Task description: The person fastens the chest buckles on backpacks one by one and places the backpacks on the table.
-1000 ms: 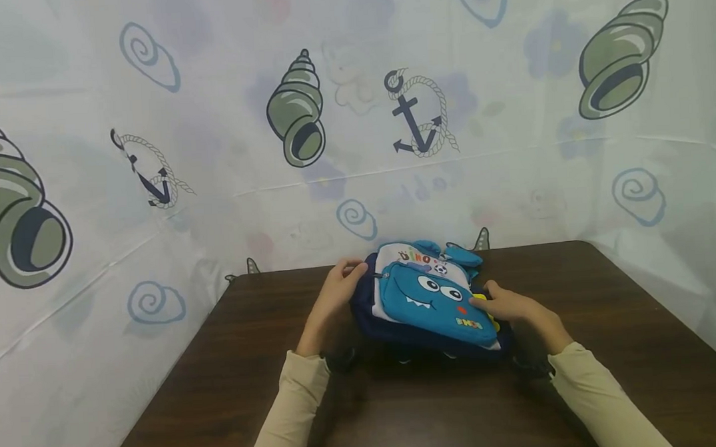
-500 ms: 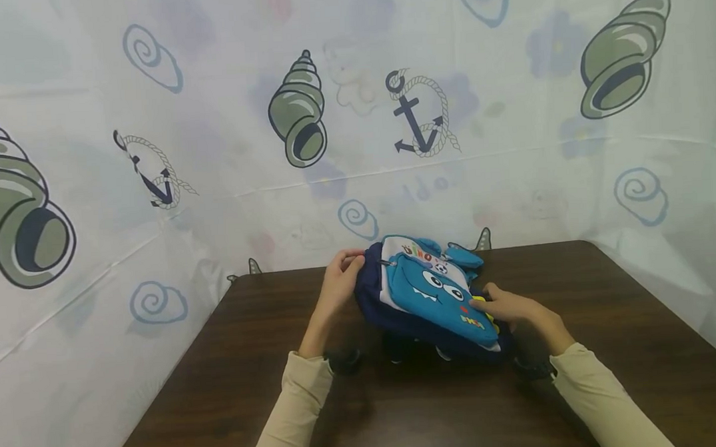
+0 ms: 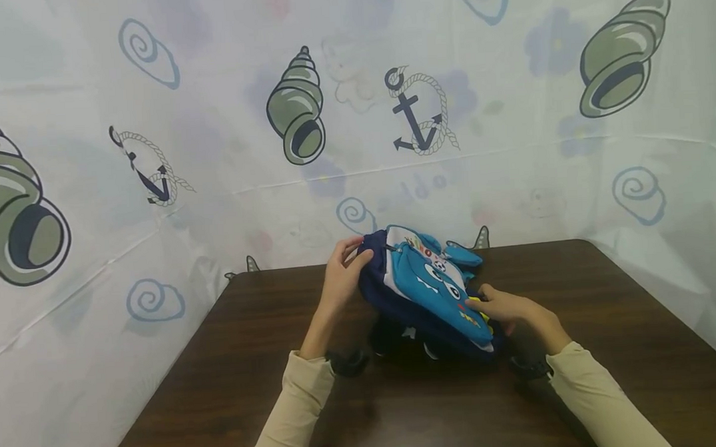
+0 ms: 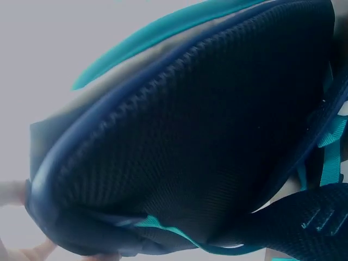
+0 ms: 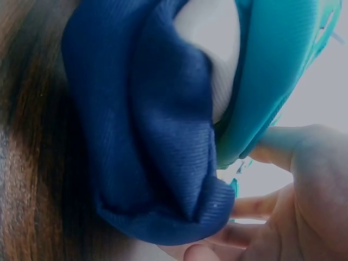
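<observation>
A small child's backpack [image 3: 439, 286], navy and blue with a cartoon dinosaur face on its front pocket, tilts up from the table on its left side. My left hand [image 3: 343, 267] grips its raised left corner, thumb in front and fingers behind. At the lower right side, my right hand [image 3: 511, 307] holds the bag with the thumb on the front pocket. In the left wrist view the dark mesh back panel [image 4: 190, 119] and a padded shoulder strap [image 4: 304, 220] show underneath. The right wrist view has the navy side [image 5: 152, 125] low over the wood, fingers curled beneath it.
The bag is on a dark brown wooden table [image 3: 266, 321]. A white cloth [image 3: 219, 76] printed with shells and anchors hangs close behind the table's back edge and on its sides. Light blue flaps [image 3: 463, 255] stick out at the bag's top right.
My left hand has raised the left side of the backpack, tipping its front toward the right and uncovering more of the dark underside and straps. The right hand has stayed nearly in place.
</observation>
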`<state>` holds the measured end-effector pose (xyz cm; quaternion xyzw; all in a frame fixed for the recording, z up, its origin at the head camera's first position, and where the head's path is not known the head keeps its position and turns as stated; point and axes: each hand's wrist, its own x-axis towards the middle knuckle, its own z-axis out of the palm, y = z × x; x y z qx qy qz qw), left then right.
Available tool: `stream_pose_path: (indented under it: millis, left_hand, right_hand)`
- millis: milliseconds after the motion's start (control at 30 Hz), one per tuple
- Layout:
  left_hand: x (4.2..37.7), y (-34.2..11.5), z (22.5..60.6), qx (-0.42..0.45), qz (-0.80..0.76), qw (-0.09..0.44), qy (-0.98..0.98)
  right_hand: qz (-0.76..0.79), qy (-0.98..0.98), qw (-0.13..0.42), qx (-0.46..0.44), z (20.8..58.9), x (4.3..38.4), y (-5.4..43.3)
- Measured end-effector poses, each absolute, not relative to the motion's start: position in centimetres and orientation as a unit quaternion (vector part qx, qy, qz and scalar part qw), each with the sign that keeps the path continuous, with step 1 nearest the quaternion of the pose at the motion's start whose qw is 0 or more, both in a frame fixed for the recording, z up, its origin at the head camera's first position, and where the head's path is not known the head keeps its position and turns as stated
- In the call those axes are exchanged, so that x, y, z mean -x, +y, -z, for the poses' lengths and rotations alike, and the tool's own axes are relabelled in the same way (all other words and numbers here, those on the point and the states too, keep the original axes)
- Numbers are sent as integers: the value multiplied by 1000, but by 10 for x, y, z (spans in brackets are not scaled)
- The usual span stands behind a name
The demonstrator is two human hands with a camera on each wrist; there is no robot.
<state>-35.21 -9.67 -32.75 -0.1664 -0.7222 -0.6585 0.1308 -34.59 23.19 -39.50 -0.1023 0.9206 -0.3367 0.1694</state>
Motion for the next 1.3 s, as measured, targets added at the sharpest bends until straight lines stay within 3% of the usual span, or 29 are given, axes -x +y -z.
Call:
stream_pose_path:
  millis: [800,1300]
  left_hand:
    - [340,-81,324,284,705,31,-649]
    - [331,-63,315,316,641,65,-697]
  right_hand:
    - [352,910,185,122,396,342,221]
    - [376,888,214,154,402,340,206]
